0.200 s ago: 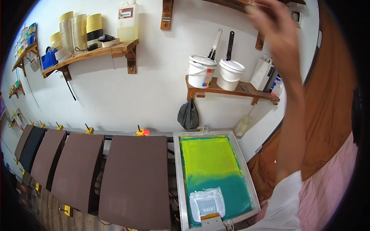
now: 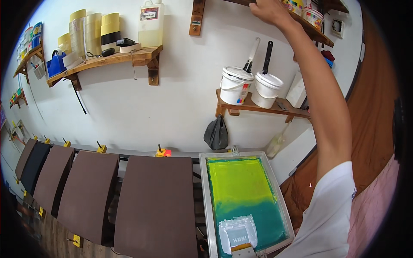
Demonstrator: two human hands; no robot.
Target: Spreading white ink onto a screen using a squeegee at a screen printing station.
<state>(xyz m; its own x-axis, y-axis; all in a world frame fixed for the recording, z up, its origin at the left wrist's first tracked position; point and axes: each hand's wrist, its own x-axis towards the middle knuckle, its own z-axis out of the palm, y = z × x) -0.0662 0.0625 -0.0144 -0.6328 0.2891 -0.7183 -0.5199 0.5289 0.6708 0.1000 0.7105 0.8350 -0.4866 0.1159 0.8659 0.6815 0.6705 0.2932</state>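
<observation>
My right hand [image 2: 273,12] is raised at the top edge, beside the high wooden shelf [image 2: 316,32]. Most of its fingers lie beyond the picture, so their grip is hidden. Nearest to it on that shelf are a yellow-labelled tub [image 2: 293,5] and a white tub with a coloured label [image 2: 313,17]. My left hand is out of view. Below my right arm lies a screen-printing frame [image 2: 206,206] with yellow-green and teal mesh. A pale, white-edged patch [image 2: 238,232] sits near its lower end, beside a hinge-like metal piece [image 2: 243,252].
Several brown padded boards [image 2: 155,202] stand in a row leftward, with yellow clamps [image 2: 101,148]. Two white buckets [image 2: 235,86] with handled tools rest on a lower shelf [image 2: 245,111]; a dark bag [image 2: 216,132] hangs below. Tape rolls [image 2: 93,34] and a jug [image 2: 150,26] occupy the left shelf.
My right hand and forearm have swung up and left toward the high shelf, uncovering the tubs there. The whole view has shifted slightly, so the buckets and frame appear lower and further right.
</observation>
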